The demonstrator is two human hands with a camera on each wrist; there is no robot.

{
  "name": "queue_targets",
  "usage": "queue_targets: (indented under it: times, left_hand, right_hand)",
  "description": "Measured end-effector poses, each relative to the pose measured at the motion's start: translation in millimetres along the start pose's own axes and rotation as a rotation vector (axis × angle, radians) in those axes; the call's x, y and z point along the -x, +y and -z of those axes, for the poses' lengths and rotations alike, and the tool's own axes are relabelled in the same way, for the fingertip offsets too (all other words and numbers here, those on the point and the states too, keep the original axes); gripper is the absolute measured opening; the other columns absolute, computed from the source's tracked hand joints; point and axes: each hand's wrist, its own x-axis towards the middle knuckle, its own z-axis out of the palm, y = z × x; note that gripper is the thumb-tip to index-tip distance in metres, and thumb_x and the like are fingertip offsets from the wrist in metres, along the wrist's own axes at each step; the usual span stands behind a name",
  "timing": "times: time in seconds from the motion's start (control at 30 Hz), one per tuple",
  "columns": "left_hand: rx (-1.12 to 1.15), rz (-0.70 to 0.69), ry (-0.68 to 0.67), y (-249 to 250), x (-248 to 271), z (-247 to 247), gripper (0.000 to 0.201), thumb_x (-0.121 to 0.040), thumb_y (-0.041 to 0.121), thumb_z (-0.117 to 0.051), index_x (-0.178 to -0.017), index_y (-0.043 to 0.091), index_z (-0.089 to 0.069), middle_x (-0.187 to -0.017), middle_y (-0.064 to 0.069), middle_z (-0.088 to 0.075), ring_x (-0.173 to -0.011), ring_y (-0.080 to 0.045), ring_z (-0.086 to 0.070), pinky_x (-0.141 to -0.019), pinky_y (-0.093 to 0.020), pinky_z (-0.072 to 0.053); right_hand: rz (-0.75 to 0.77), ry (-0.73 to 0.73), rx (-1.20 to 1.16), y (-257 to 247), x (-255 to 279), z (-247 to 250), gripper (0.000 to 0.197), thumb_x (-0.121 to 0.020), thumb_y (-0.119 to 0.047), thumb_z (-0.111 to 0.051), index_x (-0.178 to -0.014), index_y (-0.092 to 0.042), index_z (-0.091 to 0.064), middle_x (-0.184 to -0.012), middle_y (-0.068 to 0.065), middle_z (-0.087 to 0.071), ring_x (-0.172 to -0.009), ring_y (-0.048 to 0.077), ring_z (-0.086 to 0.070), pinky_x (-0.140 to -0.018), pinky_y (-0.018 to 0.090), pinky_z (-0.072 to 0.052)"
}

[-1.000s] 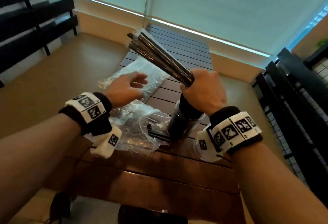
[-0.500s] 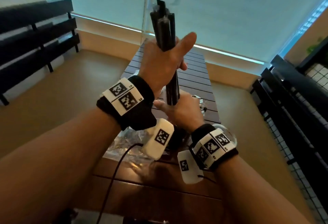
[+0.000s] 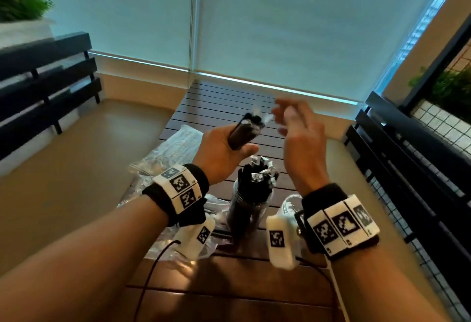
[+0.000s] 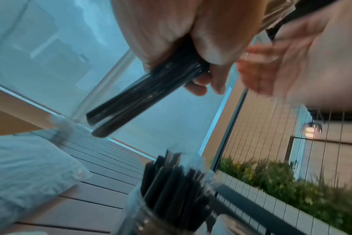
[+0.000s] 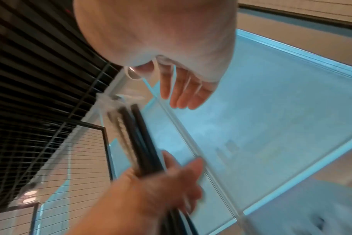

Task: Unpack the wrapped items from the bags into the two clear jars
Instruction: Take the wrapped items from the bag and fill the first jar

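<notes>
My left hand point(image 3: 237, 144) grips a bundle of black wrapped sticks point(image 3: 246, 131) in clear film, tilted away from me above the table. The same bundle point(image 4: 139, 93) shows in the left wrist view, and the bundle point(image 5: 140, 135) in the right wrist view. My right hand point(image 3: 283, 116) hovers just right of the bundle's top, fingers point(image 5: 183, 92) straight and spread, holding nothing; it is blurred. Below my hands stands a clear jar point(image 3: 248, 209) packed with black wrapped sticks, also the jar point(image 4: 171, 195). A second clear jar point(image 3: 290, 202) peeks out behind my right wrist.
Crumpled clear plastic bags point(image 3: 173, 151) lie on the left of the slatted wooden table point(image 3: 224, 102). A dark bench point(image 3: 48, 97) stands at the left and a black railing point(image 3: 407, 158) close on the right. A cable point(image 3: 150, 275) hangs from my left wrist.
The bundle passed from my right hand to my left. My right hand has let go and opened; my left hand has lowered and tilted the bundle from upright.
</notes>
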Motion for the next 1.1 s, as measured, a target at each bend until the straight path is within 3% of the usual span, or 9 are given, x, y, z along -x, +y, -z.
queue_targets:
  times: [0.07,0.17,0.3,0.4,0.53,0.67,0.8,0.93,1.1]
  left_hand:
    - [-0.039,-0.037,-0.029,-0.6,3.2,-5.4,0.038,-0.077,0.021,-0.081,-0.062,0.049,-0.061,-0.055,0.018,-0.052,-0.053,0.001,-0.048,-0.058,-0.012,-0.04]
    - [-0.147,-0.084,-0.054,7.7,1.2,-12.8,0.035,-0.084,0.007,-0.069,-0.063,0.033,-0.056,-0.061,0.017,-0.055,-0.055,0.002,-0.049,-0.056,-0.004,-0.037]
    - [-0.322,-0.104,-0.036,8.6,-3.2,-12.8,0.016,-0.092,0.008,-0.056,-0.083,0.02,-0.051,-0.064,0.015,-0.044,-0.057,0.003,-0.04,-0.058,-0.002,-0.036]
    - [-0.219,-0.078,-0.048,3.3,1.2,-11.6,0.02,-0.089,0.011,-0.062,-0.073,0.019,-0.056,-0.063,0.012,-0.053,-0.056,0.001,-0.047,-0.054,-0.011,-0.038]
    - [0.111,0.148,0.111,-8.4,-10.8,0.5,0.027,-0.081,0.027,-0.076,-0.065,0.019,-0.056,-0.066,0.001,-0.058,-0.066,-0.016,-0.054,-0.074,-0.035,-0.05]
    - [0.172,0.207,0.141,-16.6,-20.8,6.1,0.03,-0.082,0.029,-0.077,-0.071,0.01,-0.056,-0.067,-0.002,-0.059,-0.07,-0.019,-0.06,-0.082,-0.045,-0.054]
    - [0.212,0.23,0.128,-21.7,-17.2,-9.5,0.028,-0.081,0.037,-0.076,-0.065,0.021,-0.059,-0.068,-0.002,-0.067,-0.077,-0.024,-0.067,-0.087,-0.05,-0.053]
    - [0.299,0.233,0.169,-20.4,-19.4,-24.3,0.03,-0.079,0.042,-0.076,-0.059,0.026,-0.062,-0.07,-0.003,-0.069,-0.079,-0.025,-0.068,-0.089,-0.053,-0.052]
    - [0.509,0.288,0.214,-4.8,-26.6,-40.2,0.03,-0.083,0.03,-0.076,-0.062,0.018,-0.057,-0.07,-0.004,-0.066,-0.077,-0.018,-0.068,-0.086,-0.04,-0.053]
  right_hand:
    - [0.202,0.022,0.039,-16.4,-5.8,-3.5,0.036,-0.099,-0.034,-0.034,-0.118,-0.02,-0.061,-0.112,-0.005,-0.066,-0.106,0.005,-0.059,-0.09,0.024,-0.048]
    - [0.327,-0.134,0.314,-17.5,-7.5,-20.5,0.045,-0.1,-0.037,-0.028,-0.114,-0.016,-0.066,-0.111,-0.002,-0.066,-0.103,0.01,-0.058,-0.09,0.03,-0.047]
    - [0.276,-0.168,0.467,-2.8,-9.8,-36.1,0.054,-0.098,-0.045,-0.024,-0.095,-0.017,-0.07,-0.09,-0.001,-0.071,-0.083,0.012,-0.065,-0.079,0.037,-0.053]
    - [0.244,-0.234,0.327,4.9,-6.3,-32.8,0.057,-0.098,-0.053,-0.02,-0.108,-0.018,-0.064,-0.101,-0.001,-0.067,-0.091,0.013,-0.063,-0.082,0.038,-0.052]
    - [0.05,-0.088,0.24,44.1,0.8,-7.6,0.044,-0.09,-0.046,-0.035,-0.121,-0.023,-0.055,-0.115,-0.002,-0.061,-0.106,0.012,-0.056,-0.094,0.042,-0.048]
    - [-0.226,-0.37,0.564,87.6,14.6,7.0,0.086,-0.071,-0.046,-0.063,-0.147,-0.035,-0.024,-0.146,0.001,-0.036,-0.132,0.022,-0.036,-0.108,0.055,-0.034]
    - [-0.373,-0.508,0.602,117.4,30.7,-2.4,0.121,-0.062,-0.058,-0.079,-0.153,-0.033,-0.003,-0.154,0.007,-0.022,-0.141,0.028,-0.027,-0.113,0.046,-0.031]
    - [-0.375,-0.427,0.542,132.1,41.7,-16.7,0.12,-0.06,-0.045,-0.087,-0.151,-0.031,-0.01,-0.144,0.01,-0.035,-0.132,0.028,-0.038,-0.104,0.04,-0.039]
    - [-0.336,-0.342,0.495,138.3,43.8,-28.9,0.101,-0.063,-0.041,-0.085,-0.143,-0.027,-0.025,-0.129,0.007,-0.046,-0.115,0.024,-0.051,-0.089,0.032,-0.045]
